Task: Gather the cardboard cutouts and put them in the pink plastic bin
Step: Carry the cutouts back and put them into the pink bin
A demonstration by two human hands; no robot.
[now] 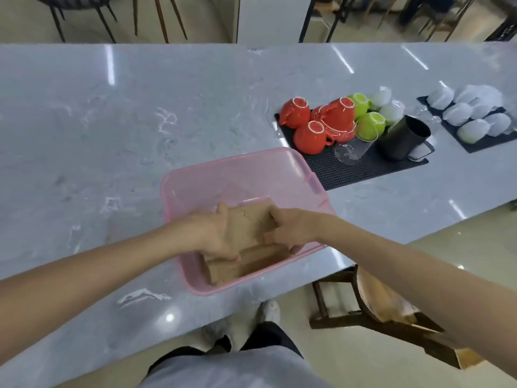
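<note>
A translucent pink plastic bin (195, 177) stands on the grey marble counter near its front edge. Both my hands reach into it. A stack of brown cardboard cutouts (249, 222) is held between them above the bin's floor: my left hand (215, 233) grips its left side and my right hand (291, 231) grips its right side. More cardboard cutouts (251, 261) lie on the bottom of the bin under the held stack. My fingers hide part of the stack's edges.
Right of the bin lies a black mat (349, 169) with upturned red cups (310, 135), green cups (370, 126), a glass and a black pitcher (402, 138). Farther right, white cups (472, 113) rest on another mat. A wooden chair (375, 306) stands at the counter's front right.
</note>
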